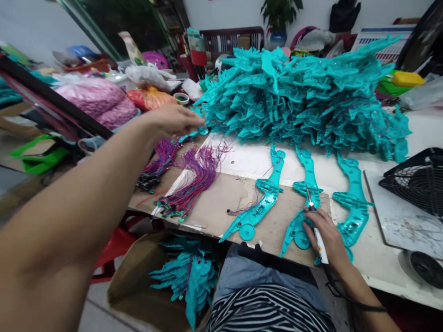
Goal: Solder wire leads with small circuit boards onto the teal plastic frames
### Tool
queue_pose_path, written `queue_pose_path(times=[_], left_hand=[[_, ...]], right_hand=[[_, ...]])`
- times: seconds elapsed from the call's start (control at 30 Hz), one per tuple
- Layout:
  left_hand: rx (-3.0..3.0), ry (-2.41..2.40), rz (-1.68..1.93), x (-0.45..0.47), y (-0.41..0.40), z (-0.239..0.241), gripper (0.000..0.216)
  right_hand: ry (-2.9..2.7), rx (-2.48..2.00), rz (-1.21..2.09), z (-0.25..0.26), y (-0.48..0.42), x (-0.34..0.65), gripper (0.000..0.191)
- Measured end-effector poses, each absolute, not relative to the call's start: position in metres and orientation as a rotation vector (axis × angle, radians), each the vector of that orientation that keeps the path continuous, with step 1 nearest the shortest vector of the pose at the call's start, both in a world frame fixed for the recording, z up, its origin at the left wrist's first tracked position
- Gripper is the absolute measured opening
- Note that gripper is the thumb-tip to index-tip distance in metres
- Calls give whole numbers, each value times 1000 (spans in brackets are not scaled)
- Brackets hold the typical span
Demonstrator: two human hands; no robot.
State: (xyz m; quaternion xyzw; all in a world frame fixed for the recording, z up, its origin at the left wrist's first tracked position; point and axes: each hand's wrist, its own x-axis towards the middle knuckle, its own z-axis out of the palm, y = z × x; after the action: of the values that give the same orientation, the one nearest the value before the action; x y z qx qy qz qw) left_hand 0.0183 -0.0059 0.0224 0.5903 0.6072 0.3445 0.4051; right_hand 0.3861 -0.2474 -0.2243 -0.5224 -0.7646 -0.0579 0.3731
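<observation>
My left hand (173, 121) reaches far out to the left edge of a big heap of teal plastic parts (301, 97) and pinches one teal part (194, 133) at the heap's edge. My right hand (327, 233) rests near the table's front edge, closed around a soldering iron (315, 221) whose tip points up onto the middle of three teal parts (304, 203) laid side by side. The left laid-out part (261, 203) has thin wires on it.
Bundles of red and purple wires (194, 177) lie on a cardboard sheet (221, 203). A cardboard box with teal parts (188, 276) stands below the table. A black fan (418, 180) sits at the right. Bags and clutter fill the back left.
</observation>
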Motion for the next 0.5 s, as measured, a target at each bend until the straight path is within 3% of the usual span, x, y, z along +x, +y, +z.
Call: queue_pose_path(times=[0.3,0.5], left_hand=[[1681,1548,985,37,-19,49,22],[1824,1840,1145,30,1,33,18]], right_hand=[[-2039,-1306,-110,-214,-244,388,22],[-2055,-1308,-154,-216,-244,388,19]])
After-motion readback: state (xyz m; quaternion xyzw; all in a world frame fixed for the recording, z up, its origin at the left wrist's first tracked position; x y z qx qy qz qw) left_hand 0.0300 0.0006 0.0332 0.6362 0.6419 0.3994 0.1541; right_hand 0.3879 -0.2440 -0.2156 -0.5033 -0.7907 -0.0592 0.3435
